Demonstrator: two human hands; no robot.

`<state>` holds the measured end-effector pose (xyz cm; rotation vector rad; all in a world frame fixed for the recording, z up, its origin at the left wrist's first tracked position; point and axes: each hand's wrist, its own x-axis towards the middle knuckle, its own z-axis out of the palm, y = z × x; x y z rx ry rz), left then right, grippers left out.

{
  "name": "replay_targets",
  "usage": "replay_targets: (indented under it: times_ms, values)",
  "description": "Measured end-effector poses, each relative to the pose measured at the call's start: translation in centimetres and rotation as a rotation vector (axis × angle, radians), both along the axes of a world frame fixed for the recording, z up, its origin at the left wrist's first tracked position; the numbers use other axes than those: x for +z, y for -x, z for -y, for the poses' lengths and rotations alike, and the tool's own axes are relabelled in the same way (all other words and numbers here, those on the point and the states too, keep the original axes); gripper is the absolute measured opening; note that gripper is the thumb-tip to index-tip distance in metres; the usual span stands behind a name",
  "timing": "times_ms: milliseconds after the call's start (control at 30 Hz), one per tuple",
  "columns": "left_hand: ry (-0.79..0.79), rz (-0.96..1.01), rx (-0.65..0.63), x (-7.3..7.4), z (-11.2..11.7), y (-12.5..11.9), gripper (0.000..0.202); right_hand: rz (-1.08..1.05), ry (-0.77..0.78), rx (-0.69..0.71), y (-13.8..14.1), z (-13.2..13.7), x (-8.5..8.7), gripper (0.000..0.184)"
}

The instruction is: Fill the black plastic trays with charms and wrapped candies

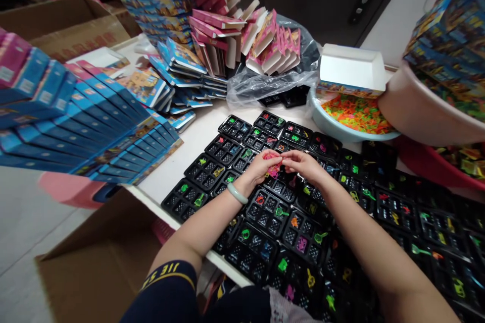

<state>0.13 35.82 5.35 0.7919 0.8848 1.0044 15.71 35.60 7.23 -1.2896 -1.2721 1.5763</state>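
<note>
My left hand (261, 166) is closed around a bunch of small pink plastic pieces (272, 170), some showing below its fingers. Fingertips of my right hand (302, 164) meet it and pinch at the same bunch; whatever small piece lies between them is too small to make out. Both hands hover above black compartment trays (265, 212) laid edge to edge across the white table. Many trays carry small bright plastic pieces, such as a green one (281, 211) and an orange one (294, 221), in separate compartments. A pale green bangle (237, 193) circles my left wrist.
Blue boxes (87, 131) stand in rows at left, with pink boxes (215, 20) stacked behind. A light blue basin (341, 133) of orange and green pieces sits at back right, beside a larger pale tub (428, 106). An open carton (102, 252) is below the table's left edge.
</note>
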Motion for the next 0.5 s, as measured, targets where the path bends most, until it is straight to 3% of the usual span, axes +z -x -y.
replay_targets:
  times_ms: [167,300,500]
  values:
    - [0.052,0.050,-0.028,0.3,-0.1,0.3,0.030,0.038,-0.089,-0.097,0.0,-0.5,-0.7,0.032]
    - [0.064,0.049,0.025,0.4,-0.2,0.7,0.025,0.144,-0.190,-0.183,-0.7,-1.2,-1.1,0.032]
    - [0.116,0.025,0.069,0.1,-0.1,0.4,0.025,0.141,-0.174,-0.063,-0.6,-0.8,-1.3,0.035]
